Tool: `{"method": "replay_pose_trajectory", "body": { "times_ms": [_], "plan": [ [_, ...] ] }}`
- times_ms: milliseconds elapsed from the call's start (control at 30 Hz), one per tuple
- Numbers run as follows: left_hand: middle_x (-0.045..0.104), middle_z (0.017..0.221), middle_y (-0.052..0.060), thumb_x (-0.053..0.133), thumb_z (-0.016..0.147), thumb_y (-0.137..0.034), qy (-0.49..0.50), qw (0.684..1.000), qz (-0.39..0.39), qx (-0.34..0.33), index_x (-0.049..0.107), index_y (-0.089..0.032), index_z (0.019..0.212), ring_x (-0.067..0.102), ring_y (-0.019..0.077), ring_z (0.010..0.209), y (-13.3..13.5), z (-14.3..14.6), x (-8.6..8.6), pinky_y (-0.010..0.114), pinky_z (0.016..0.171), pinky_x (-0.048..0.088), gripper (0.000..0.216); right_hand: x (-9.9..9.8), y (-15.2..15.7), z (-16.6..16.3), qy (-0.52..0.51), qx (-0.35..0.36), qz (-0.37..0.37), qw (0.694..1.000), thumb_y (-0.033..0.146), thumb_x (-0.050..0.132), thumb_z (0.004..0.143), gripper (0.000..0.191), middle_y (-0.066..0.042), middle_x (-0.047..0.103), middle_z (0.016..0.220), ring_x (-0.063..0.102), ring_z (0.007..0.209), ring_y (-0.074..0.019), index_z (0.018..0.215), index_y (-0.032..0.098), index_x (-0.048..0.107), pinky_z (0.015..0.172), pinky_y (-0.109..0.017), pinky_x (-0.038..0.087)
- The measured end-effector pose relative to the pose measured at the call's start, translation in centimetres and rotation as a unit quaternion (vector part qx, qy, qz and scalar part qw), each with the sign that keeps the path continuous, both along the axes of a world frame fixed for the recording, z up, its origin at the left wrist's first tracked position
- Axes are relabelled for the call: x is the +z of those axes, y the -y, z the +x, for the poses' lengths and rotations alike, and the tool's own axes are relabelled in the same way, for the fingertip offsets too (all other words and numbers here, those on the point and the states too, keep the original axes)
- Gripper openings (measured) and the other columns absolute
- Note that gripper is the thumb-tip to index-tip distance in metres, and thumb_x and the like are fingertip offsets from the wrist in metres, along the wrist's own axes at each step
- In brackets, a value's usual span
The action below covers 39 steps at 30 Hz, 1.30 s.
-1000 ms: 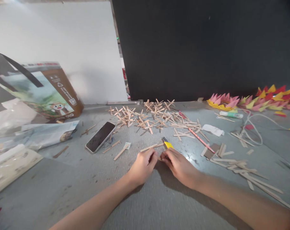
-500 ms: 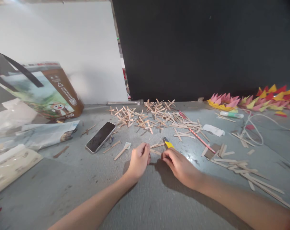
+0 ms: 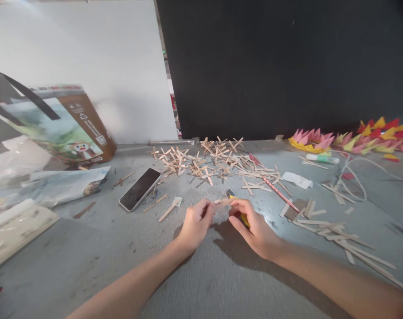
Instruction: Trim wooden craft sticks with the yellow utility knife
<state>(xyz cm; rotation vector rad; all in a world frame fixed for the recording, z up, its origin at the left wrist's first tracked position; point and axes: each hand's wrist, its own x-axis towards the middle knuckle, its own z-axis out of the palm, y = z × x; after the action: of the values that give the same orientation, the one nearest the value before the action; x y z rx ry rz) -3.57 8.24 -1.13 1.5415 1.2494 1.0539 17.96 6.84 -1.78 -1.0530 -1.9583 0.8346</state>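
My left hand (image 3: 196, 221) is closed, thumb against curled fingers, at the near end of a short wooden craft stick (image 3: 224, 202). Its fingers hide where the stick goes into the grip. At the stick's other end is my right hand (image 3: 254, 228), its thumb spread away from bent fingers. The fingertips there come up to the stick; whether they press on it I cannot tell. Partly covered by that hand is a yellow-handled cutter (image 3: 244, 219), its dark tip pointing away from me. Beyond both hands spreads a heap of crossed wooden sticks (image 3: 208, 176).
A phone (image 3: 140, 189) and a stick with a small paper patch (image 3: 177, 202) lie left. Bags (image 3: 84, 119) stand far left. Right are a red pencil (image 3: 281, 195), loose sticks (image 3: 337, 237), a glue stick (image 3: 322, 158), a white cable (image 3: 364, 192) and folded-paper crowns (image 3: 311, 141).
My right hand has opened, its thumb parting from the fingers, and moved slightly right over the cutter. My left hand has shifted a little right. The stick between them sits higher.
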Motion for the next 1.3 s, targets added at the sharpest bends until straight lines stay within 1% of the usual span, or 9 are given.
{"method": "replay_pose_trajectory", "body": {
  "times_ms": [100, 200, 300, 400, 567, 767, 900, 1067, 1300],
  "plan": [
    [0.050, 0.059, -0.005, 0.049, 0.104, -0.047, -0.073, 0.994, 0.033, -0.068, 0.051, -0.020, 0.074, 0.044, 0.0104, 0.055, 0.5, 0.0, 0.5, 0.023, 0.056, 0.035, 0.040, 0.0, 0.0, -0.1, -0.036, -0.008, -0.003, 0.999, 0.037, 0.052, 0.107, 0.024, -0.003, 0.066, 0.103, 0.066, 0.093, -0.0192, 0.127, 0.028, 0.042, 0.087, -0.036, 0.052],
    [0.054, 0.068, -0.004, 0.050, 0.104, -0.041, -0.107, 0.984, 0.054, -0.134, 0.057, -0.019, 0.080, 0.049, 0.0121, 0.064, 0.9, 0.0, 0.9, 0.025, 0.062, 0.037, 0.033, 0.3, 0.0, -0.2, -0.048, -0.003, -0.007, 0.999, 0.038, 0.055, 0.106, 0.020, -0.003, 0.066, 0.101, 0.066, 0.091, -0.0193, 0.120, 0.026, 0.045, 0.085, -0.035, 0.053],
    [0.055, 0.070, -0.004, 0.048, 0.105, -0.037, -0.125, 0.977, 0.066, -0.160, 0.059, -0.019, 0.084, 0.048, 0.0121, 0.066, 1.1, 0.0, 1.0, 0.026, 0.063, 0.036, 0.029, 0.8, -0.1, -0.2, -0.020, -0.006, -0.006, 1.000, 0.038, 0.053, 0.107, 0.013, -0.003, 0.067, 0.098, 0.066, 0.089, -0.0194, 0.111, 0.025, 0.050, 0.083, -0.035, 0.052],
    [0.056, 0.071, -0.004, 0.050, 0.103, -0.033, -0.140, 0.971, 0.074, -0.180, 0.059, -0.020, 0.088, 0.047, 0.0110, 0.064, 1.2, 0.0, 1.0, 0.025, 0.062, 0.034, 0.023, 1.1, -0.1, -0.3, 0.005, -0.017, -0.004, 1.000, 0.038, 0.049, 0.109, 0.014, -0.002, 0.067, 0.094, 0.065, 0.085, -0.0185, 0.105, 0.025, 0.053, 0.080, -0.033, 0.052],
    [0.053, 0.069, -0.005, 0.052, 0.102, -0.032, -0.158, 0.967, 0.078, -0.184, 0.057, -0.020, 0.087, 0.045, 0.0103, 0.061, 1.2, 0.0, 0.7, 0.024, 0.060, 0.032, 0.019, 1.1, -0.1, -0.2, 0.013, -0.023, 0.007, 1.000, 0.036, 0.049, 0.109, 0.013, -0.001, 0.065, 0.091, 0.062, 0.081, -0.0179, 0.104, 0.025, 0.053, 0.076, -0.031, 0.049],
    [0.053, 0.069, -0.005, 0.051, 0.101, -0.028, -0.180, 0.961, 0.083, -0.191, 0.056, -0.020, 0.087, 0.044, 0.0102, 0.061, 1.3, 0.0, 0.7, 0.024, 0.059, 0.031, 0.016, 0.9, -0.2, -0.1, 0.004, -0.031, -0.003, 1.000, 0.037, 0.037, 0.112, 0.024, 0.000, 0.060, 0.084, 0.058, 0.076, -0.0186, 0.098, 0.025, 0.052, 0.074, -0.032, 0.046],
    [0.054, 0.069, -0.005, 0.051, 0.101, -0.028, -0.181, 0.961, 0.084, -0.194, 0.056, -0.020, 0.085, 0.045, 0.0105, 0.060, 1.3, 0.0, 0.9, 0.024, 0.059, 0.031, 0.018, 1.2, -0.2, -0.2, -0.001, -0.004, -0.010, 1.000, 0.037, 0.038, 0.112, 0.023, 0.000, 0.059, 0.085, 0.058, 0.078, -0.0181, 0.098, 0.025, 0.053, 0.075, -0.031, 0.046],
    [0.055, 0.070, -0.004, 0.052, 0.101, -0.031, -0.181, 0.960, 0.088, -0.193, 0.059, -0.020, 0.087, 0.047, 0.0111, 0.061, 1.3, -0.1, 0.9, 0.024, 0.059, 0.032, 0.019, 1.6, 0.0, -0.4, 0.009, 0.018, -0.004, 1.000, 0.035, 0.046, 0.110, 0.019, 0.000, 0.059, 0.086, 0.059, 0.078, -0.0173, 0.095, 0.024, 0.053, 0.074, -0.030, 0.045],
    [0.056, 0.069, -0.004, 0.053, 0.100, -0.029, -0.172, 0.963, 0.093, -0.186, 0.061, -0.020, 0.089, 0.047, 0.0110, 0.060, 1.3, 0.0, 0.7, 0.024, 0.058, 0.032, 0.017, 1.7, 0.0, -0.1, 0.021, 0.012, -0.004, 1.000, 0.037, 0.039, 0.112, 0.026, 0.001, 0.056, 0.081, 0.054, 0.073, -0.0173, 0.093, 0.025, 0.052, 0.070, -0.030, 0.044]
  ]
}}
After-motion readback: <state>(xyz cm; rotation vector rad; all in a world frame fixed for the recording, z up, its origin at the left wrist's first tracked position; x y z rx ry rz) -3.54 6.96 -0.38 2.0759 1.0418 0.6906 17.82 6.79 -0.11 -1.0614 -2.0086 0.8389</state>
